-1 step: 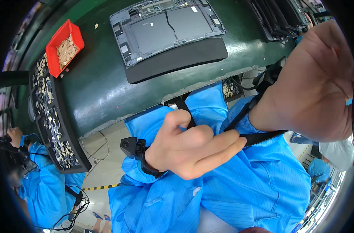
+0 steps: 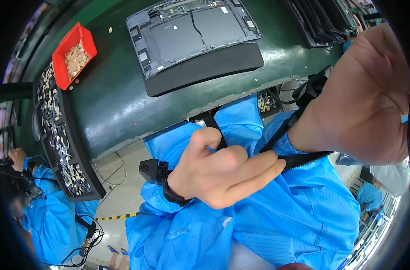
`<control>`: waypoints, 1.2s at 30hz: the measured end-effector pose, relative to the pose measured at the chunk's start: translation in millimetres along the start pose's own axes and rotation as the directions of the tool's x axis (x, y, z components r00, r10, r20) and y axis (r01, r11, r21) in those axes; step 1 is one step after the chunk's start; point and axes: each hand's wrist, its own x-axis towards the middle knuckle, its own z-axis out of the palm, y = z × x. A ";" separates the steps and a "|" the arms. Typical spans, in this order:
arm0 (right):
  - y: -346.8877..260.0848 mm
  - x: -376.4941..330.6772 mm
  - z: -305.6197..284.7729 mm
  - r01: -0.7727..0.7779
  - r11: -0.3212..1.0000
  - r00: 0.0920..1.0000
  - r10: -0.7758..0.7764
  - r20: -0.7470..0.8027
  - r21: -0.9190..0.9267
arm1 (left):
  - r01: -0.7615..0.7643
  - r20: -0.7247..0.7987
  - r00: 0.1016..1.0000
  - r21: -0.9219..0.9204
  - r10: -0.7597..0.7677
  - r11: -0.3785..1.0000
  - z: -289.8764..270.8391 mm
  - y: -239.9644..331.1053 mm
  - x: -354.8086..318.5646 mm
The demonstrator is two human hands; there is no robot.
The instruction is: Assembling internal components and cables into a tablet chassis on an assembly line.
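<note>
My left hand [image 2: 227,171] is closed in front of my blue smock [image 2: 295,216], its fingers pinching the end of a black strap [image 2: 306,160]. That strap runs to my right wrist, where a black device [image 2: 310,92] is partly visible. Close to the camera, my right hand [image 2: 362,90] is raised at the right edge; its fingers are out of sight. A small black camera [image 2: 153,171] sits on a band around my left wrist. Beyond both hands, an opened laptop base [image 2: 182,38] with exposed inner parts rests partly on a black pad [image 2: 209,69].
A red bin [image 2: 61,67] of small tan pieces stands at the left of the green bench [image 2: 110,103]. Beside it is a black tray [image 2: 90,157] with scattered pieces. Black panels [image 2: 319,22] stand at the far right. Another person in blue [image 2: 52,216] is at left.
</note>
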 end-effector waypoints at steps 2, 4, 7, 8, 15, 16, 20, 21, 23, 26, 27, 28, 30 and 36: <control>-14.9 8.2 -20.9 -0.003 1.000 1.000 0.003 0.003 0.009 | 0.007 -0.015 1.000 -0.010 -0.007 1.000 2.0 0.2 2.6; -25.0 12.9 -29.0 -0.002 1.000 1.000 0.002 0.007 0.017 | 0.010 -0.030 0.999 -0.020 -0.011 1.000 3.8 -2.2 3.2; -30.6 13.1 -32.0 -0.001 1.000 1.000 0.001 0.012 0.026 | 0.012 -0.034 0.999 -0.029 -0.013 1.000 4.1 -4.7 4.9; -31.5 14.9 -32.3 0.000 1.000 1.000 0.000 0.015 0.031 | 0.022 -0.017 1.000 -0.039 -0.022 0.999 1.8 -5.5 6.9; 20.6 16.3 0.1 -0.040 0.988 0.996 0.029 0.081 0.147 | 0.235 -0.067 0.965 -0.196 -0.252 0.952 31.2 -6.6 29.7; 41.2 9.0 9.8 0.014 0.999 0.998 -0.016 0.065 0.032 | 0.248 -0.039 0.964 -0.209 -0.261 0.946 32.3 -8.2 34.5; 65.0 5.3 -2.3 0.074 0.941 0.982 -0.126 -0.142 -0.331 | 0.291 -0.067 0.950 -0.150 -0.304 0.945 38.7 -12.8 47.9; 77.1 1.5 7.9 0.072 0.919 0.980 -0.137 -0.142 -0.388 | 0.330 -0.065 0.938 -0.138 -0.341 0.934 36.9 -12.8 43.0; 84.4 -1.5 17.1 0.087 0.882 0.977 -0.166 -0.132 -0.463 | 0.374 -0.098 0.913 -0.187 -0.396 0.908 41.6 -11.1 45.5; 100.4 -14.3 23.8 0.040 0.771 0.986 -0.134 -0.101 -0.635 | 0.418 -0.116 0.885 -0.231 -0.451 0.879 32.5 -25.8 43.0; 104.9 -20.1 23.9 -0.017 0.749 0.989 -0.085 -0.122 -0.662 | 0.426 -0.115 0.876 -0.271 -0.468 0.863 25.7 -29.8 44.8; 108.0 -23.5 24.4 -0.074 0.723 0.989 -0.037 -0.145 -0.687 | 0.424 -0.121 0.877 -0.260 -0.465 0.867 23.8 -32.1 44.9; 108.2 -20.7 27.9 -0.113 0.723 0.985 -0.008 -0.172 -0.681 | 0.435 -0.087 0.875 -0.290 -0.476 0.852 24.1 -35.1 43.5; 95.2 5.1 3.3 -0.251 0.929 0.952 0.186 -0.242 -0.273 | 0.295 -0.151 0.924 -0.304 -0.352 0.906 44.6 -40.3 19.4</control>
